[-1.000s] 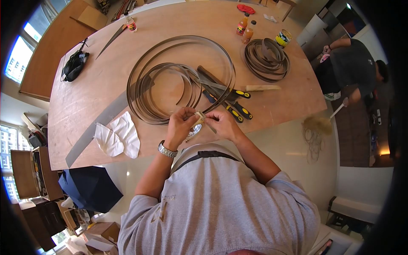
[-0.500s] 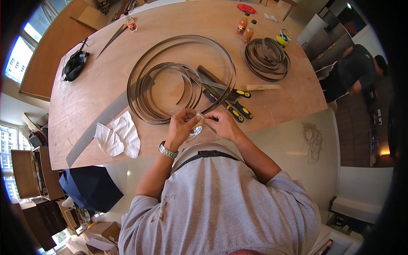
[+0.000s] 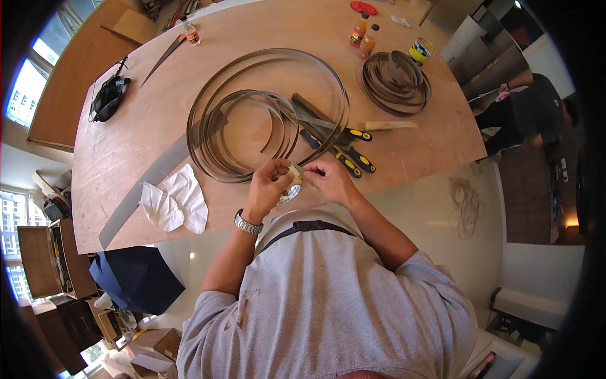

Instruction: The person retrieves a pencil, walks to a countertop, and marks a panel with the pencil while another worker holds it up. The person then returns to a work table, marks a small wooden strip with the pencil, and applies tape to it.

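A roll of pale tape point(image 3: 290, 192) is pinched in my left hand point(image 3: 269, 181), just over the table's near edge. My right hand point(image 3: 329, 181) meets it from the other side, fingers closed at the tape's loose end; what exactly lies between those fingertips is too small to tell. Beyond my hands, large loops of dark edging strip point(image 3: 205, 142) lie on the wooden table point(image 3: 139, 114). Several tools with black and yellow handles point(image 3: 360, 161) rest partly under the loops, right beside my right hand.
White cloths point(image 3: 186, 199) and a long grey strip point(image 3: 148, 183) lie left. A smaller coil point(image 3: 394, 95), bottles point(image 3: 367, 43), a yellow can point(image 3: 420, 50) and a wooden stick point(image 3: 391, 126) are right. A person point(image 3: 530, 114) bends at the far right.
The tape roll shows more plainly between my hands, with a wider pale piece visible. The person at the right has shifted, and the broom seen earlier is gone from view.
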`<state>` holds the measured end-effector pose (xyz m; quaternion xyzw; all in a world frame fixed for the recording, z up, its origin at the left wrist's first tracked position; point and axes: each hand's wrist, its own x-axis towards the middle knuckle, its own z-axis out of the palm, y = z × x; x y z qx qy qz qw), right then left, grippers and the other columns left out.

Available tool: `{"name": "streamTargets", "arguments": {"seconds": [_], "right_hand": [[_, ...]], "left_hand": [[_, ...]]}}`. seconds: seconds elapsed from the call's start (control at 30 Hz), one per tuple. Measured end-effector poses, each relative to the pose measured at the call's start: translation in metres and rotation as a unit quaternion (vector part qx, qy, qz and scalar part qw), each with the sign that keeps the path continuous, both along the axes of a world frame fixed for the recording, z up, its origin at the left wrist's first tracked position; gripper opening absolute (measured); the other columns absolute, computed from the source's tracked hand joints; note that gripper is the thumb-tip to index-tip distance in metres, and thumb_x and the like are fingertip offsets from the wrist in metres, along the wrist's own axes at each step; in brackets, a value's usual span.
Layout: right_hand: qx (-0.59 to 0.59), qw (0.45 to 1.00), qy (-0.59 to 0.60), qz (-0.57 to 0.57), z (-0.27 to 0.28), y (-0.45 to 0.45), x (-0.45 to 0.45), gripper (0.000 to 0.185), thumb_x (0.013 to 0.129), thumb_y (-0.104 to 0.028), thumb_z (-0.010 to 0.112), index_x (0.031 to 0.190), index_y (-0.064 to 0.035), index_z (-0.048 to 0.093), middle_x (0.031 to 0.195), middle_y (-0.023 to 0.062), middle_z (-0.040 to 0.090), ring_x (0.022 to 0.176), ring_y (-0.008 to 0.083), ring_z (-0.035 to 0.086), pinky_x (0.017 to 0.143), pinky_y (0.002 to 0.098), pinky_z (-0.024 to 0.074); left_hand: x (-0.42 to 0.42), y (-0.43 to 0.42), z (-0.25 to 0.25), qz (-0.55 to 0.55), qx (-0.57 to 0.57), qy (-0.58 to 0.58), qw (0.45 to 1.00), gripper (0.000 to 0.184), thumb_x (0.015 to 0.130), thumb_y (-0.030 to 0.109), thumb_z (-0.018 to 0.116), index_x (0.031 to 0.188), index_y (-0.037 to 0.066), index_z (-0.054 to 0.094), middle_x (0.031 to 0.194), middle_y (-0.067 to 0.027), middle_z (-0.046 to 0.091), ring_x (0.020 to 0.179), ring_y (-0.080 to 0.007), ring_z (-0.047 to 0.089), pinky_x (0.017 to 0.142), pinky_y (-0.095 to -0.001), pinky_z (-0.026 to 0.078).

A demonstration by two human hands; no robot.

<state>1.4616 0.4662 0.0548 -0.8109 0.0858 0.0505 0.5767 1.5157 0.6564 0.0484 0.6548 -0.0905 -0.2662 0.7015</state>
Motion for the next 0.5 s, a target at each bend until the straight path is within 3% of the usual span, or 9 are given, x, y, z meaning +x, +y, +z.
{"name": "streamTargets", "arguments": {"seconds": [0.13,0.23,0.5], "right_hand": [[0.019,1.000,0.000,-0.002,-0.003,-0.001,0.001,0.022,0.087,-0.014,0.066,0.102,0.0023,0.069,0.084,0.0099,0.071,0.075,0.0122,0.064,0.071,0.0282,0.0509],[0.028,1.000,-0.013,0.002,-0.006,0.000,0.000,0.021,0.089,-0.013,0.064,0.104,0.0025,0.068,0.079,0.0018,0.066,0.070,0.0068,0.057,0.064,0.0234,0.0480],[0.046,0.998,-0.014,0.033,-0.007,-0.001,-0.002,0.022,0.089,-0.012,0.065,0.107,0.0012,0.067,0.088,0.0032,0.068,0.079,0.0072,0.059,0.072,0.0234,0.0486]], "left_hand": [[-0.002,-0.001,0.001,0.007,-0.001,-0.009,1.000,0.029,0.087,0.009,0.063,0.114,-0.003,0.057,0.088,-0.0029,0.064,0.068,-0.0061,0.057,0.055,-0.0206,0.047],[-0.003,-0.001,0.001,0.015,0.006,-0.006,1.000,0.029,0.088,0.008,0.063,0.114,-0.003,0.057,0.089,-0.0033,0.065,0.069,-0.0063,0.058,0.055,-0.0207,0.047],[-0.001,-0.001,0.000,0.012,0.030,0.024,0.999,0.024,0.090,0.011,0.065,0.109,-0.003,0.062,0.084,-0.0026,0.066,0.063,-0.0055,0.058,0.052,-0.0196,0.046]]}}
